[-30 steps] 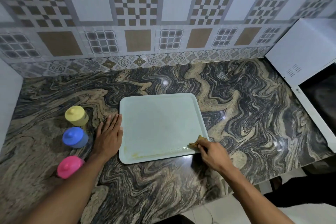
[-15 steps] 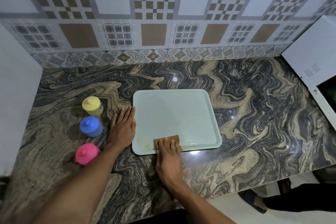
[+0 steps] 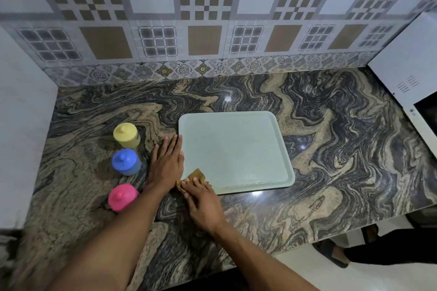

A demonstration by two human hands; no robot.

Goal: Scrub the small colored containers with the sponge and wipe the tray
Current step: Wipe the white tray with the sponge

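Yellow container (image 3: 125,135), blue container (image 3: 125,162), pink container (image 3: 122,197): lidded, contents hidden. Right hand (image 3: 203,205), fingers flat together, slid sponge (image 3: 197,174) to tray's (image 3: 231,149) 7 o'clock corner; left hand (image 3: 166,163) likewise flat.

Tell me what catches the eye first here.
A pale tray lies on the swirled counter, with the right hand pressing a brown sponge onto its near left corner. The left hand lies flat along the tray's left edge. Left of that hand, a yellow container, a blue container and a pink container stand in a row.
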